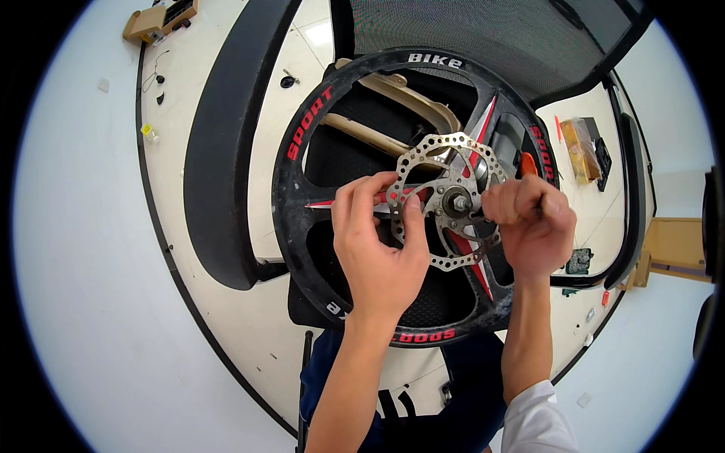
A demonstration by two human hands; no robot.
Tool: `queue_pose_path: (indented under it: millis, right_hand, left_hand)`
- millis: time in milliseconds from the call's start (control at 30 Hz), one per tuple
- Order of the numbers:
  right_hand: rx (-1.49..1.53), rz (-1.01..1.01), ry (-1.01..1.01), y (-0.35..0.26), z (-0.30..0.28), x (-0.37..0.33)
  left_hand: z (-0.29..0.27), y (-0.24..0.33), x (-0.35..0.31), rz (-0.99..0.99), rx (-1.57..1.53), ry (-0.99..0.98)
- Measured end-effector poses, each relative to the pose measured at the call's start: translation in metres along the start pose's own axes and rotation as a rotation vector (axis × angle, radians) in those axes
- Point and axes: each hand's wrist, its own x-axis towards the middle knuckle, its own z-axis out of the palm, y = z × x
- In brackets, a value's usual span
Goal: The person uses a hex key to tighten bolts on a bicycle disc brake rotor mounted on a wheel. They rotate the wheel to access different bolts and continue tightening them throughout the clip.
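A black bicycle wheel (290, 198) with red and white spokes lies on its side on an office chair. At its hub sits a silver brake disc (451, 263) with a perforated, wavy rim; the axle (458, 202) points up from the middle. My left hand (381, 245) grips the disc's left rim, thumb on top and fingers around the outer edge. My right hand (529, 219) is a closed fist just right of the axle. Something thin and dark shows at its fingers, mostly hidden. An orange piece (528, 163) shows just above that fist; I cannot tell whether they are joined.
The chair's armrest (226, 143) rises left of the wheel, its mesh backrest (483, 34) beyond. A beige metal fork-like part (370, 140) shows through the wheel. On the floor are an opened cardboard box (145, 24) at far left and a yellow package (580, 147) at right.
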Motion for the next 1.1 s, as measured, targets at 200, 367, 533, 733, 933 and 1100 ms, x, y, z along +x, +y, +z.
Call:
queue_pose_path:
  millis: [200,367,533,733,933,1100]
  right_hand:
    - [-0.348,0.063,-0.147,-0.005,-0.002,-0.011]
    - [-0.101,0.013,-0.106,0.002,-0.010,-0.011]
    - [-0.109,0.012,-0.083,0.013,-0.016,-0.020]
    - [-0.089,-0.058,-0.049,0.021,-0.022,-0.023]
    - [-0.078,-0.041,0.202,0.022,-0.024,-0.034]
    - [-0.014,-0.029,0.194,0.020,-0.017,-0.035]
  left_hand:
    - [-0.004,-0.003,-0.001,0.022,0.024,0.015]
    - [0.006,-0.003,0.002,0.067,-0.055,0.085]
    - [0.002,-0.003,-0.006,-0.025,-0.133,0.046]
    - [-0.001,-0.004,-0.003,-0.007,-0.140,0.079]
    - [-0.001,-0.005,-0.007,0.016,-0.157,0.093]
    - [0.003,0.001,-0.007,0.025,-0.130,0.057]
